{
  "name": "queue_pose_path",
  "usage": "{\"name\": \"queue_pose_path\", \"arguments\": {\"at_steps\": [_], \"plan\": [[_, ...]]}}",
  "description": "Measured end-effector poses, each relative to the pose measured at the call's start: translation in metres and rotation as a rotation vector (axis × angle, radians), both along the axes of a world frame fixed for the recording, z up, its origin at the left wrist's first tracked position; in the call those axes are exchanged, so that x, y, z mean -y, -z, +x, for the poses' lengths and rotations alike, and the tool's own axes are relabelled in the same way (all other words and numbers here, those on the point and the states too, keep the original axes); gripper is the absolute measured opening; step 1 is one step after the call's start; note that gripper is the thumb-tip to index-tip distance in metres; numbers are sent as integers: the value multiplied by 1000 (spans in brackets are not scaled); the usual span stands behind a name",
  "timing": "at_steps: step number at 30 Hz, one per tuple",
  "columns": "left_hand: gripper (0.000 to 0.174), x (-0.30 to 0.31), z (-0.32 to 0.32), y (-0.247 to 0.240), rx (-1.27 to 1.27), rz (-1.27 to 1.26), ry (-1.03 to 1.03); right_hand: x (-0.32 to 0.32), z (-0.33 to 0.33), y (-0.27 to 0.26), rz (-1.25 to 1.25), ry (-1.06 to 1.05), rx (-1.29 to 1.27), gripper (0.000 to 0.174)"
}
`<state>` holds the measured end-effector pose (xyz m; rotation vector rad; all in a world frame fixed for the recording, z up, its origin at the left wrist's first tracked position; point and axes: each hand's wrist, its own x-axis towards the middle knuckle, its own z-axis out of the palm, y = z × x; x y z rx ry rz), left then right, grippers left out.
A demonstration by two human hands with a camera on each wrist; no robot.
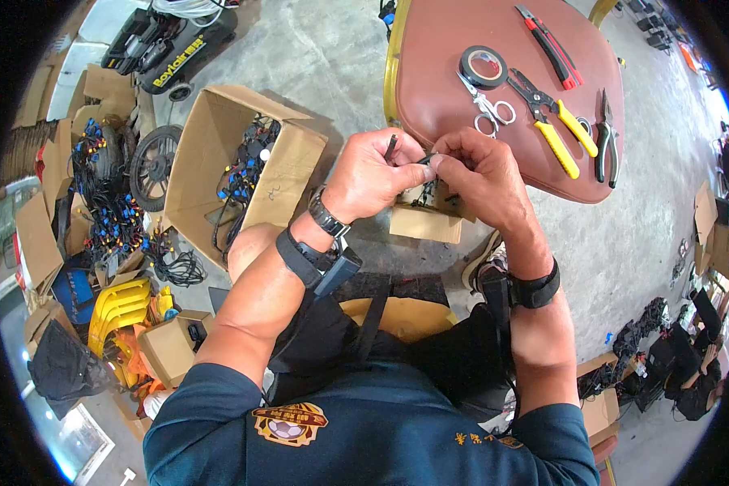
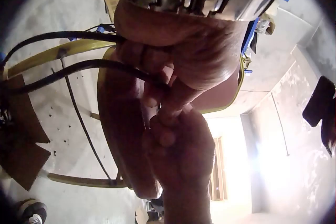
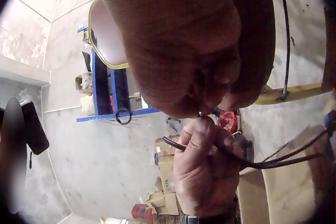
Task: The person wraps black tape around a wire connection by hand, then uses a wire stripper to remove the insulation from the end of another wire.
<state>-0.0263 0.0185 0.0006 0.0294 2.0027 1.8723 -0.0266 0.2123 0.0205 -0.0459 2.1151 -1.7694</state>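
Note:
Both hands meet over a small open carton [image 1: 426, 226], just off the near edge of a brown chair seat [image 1: 429, 73]. My left hand [image 1: 377, 174] grips a black cable [image 3: 283, 163]; one cut end pokes up past its thumb, and two strands trail away in the left wrist view. My right hand [image 1: 486, 174] pinches a thin dark part of the cable between thumb and forefinger, its fingertips against the left thumb tip. In the right wrist view the pinched spot is mostly hidden behind the fingers.
On the seat lie black tape [image 1: 483, 66], scissors [image 1: 488, 109], a yellow-handled wire stripper [image 1: 555, 130], pliers [image 1: 606, 142] and a red utility knife [image 1: 551, 49]. A large carton [image 1: 287, 182] of blue-tipped cables stands left, near an air compressor [image 1: 170, 57].

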Motion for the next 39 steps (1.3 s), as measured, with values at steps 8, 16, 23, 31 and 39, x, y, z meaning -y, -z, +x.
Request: {"name": "queue_pose_path", "arguments": {"at_steps": [8, 16, 23, 31, 39], "plan": [[14, 0, -1, -1, -27, -60, 25, 1, 1, 8, 29, 0, -111, 14], [14, 0, 1, 4, -64, -104, 45, 0, 1, -2, 104, -12, -150, 15], [19, 1, 4, -5, -199, -306, 215, -8, 2, 0, 206, -161, -145, 14], [20, 4, 4, -3, -196, -283, 267, -13, 1, 0, 232, -252, -125, 16], [20, 6, 4, -3, -155, -238, 282, -12, 1, -10, 134, -254, 112, 16]]}}
